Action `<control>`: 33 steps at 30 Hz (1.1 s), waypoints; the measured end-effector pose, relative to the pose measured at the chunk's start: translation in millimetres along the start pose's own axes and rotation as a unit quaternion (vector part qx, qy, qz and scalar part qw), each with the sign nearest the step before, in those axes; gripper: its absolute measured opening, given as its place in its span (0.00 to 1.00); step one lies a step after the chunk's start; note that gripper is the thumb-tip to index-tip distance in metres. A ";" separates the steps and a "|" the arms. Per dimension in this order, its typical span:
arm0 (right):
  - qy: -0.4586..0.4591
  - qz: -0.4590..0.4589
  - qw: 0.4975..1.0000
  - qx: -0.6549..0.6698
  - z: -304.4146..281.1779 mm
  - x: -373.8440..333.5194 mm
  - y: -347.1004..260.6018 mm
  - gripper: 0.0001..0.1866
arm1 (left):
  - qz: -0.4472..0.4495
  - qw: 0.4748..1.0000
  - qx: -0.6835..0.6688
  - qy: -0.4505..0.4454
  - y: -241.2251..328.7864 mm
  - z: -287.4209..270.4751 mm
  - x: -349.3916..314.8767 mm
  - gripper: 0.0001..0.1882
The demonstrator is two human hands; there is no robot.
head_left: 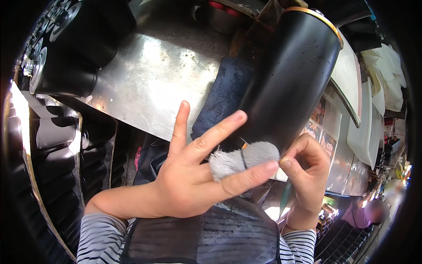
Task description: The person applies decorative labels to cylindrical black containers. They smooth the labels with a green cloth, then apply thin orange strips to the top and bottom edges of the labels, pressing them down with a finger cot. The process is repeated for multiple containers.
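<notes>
My left hand (182, 182) is spread, fingers stretched out, back of the hand up. A grey knitted cloth piece (263, 155) wraps around one of its fingers, with a thin dark band across it. My right hand (305, 171) is closed in a pinch, thumb and forefinger meeting beside the cloth and the tip of a left-hand digit. Whatever lies in that pinch is too small to make out. Just beyond both hands, a large black cylinder (294, 75) with a gold-coloured rim lies tilted next to a folded dark blue cloth (224, 92).
A shiny metal table (154, 75) extends ahead. More black cylindrical vessels (66, 72) stand at its far left. Racks of black pieces (52, 158) fill the left side. White plastic bags (387, 75) and a pale bin (365, 132) are at right, with another person (356, 214) lower down.
</notes>
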State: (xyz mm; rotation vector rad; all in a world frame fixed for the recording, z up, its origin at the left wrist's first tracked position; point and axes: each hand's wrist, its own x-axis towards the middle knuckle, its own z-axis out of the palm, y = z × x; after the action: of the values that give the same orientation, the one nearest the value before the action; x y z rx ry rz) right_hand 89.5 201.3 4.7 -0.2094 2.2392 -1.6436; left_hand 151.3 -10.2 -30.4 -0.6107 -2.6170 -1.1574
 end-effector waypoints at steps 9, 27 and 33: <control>-0.017 -0.003 1.000 0.020 -2.2 4.7 7.5 0.09 | -0.085 0.994 -0.036 0.056 -13.7 9.9 -14.9 0.21; -0.028 0.006 0.997 0.077 -11.3 -1.1 20.0 0.08 | 0.096 0.972 0.164 0.140 1.7 30.0 43.0 0.30; -0.065 -0.023 0.997 0.043 -9.3 1.6 13.3 0.07 | -0.068 0.992 0.062 0.082 -16.1 19.7 23.2 0.39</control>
State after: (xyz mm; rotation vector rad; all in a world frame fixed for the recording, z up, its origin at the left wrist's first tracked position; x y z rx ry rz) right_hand 85.8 213.2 -5.7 -0.3393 2.0780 -1.6947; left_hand 122.8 1.4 -45.9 -0.3032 -2.5977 -1.0230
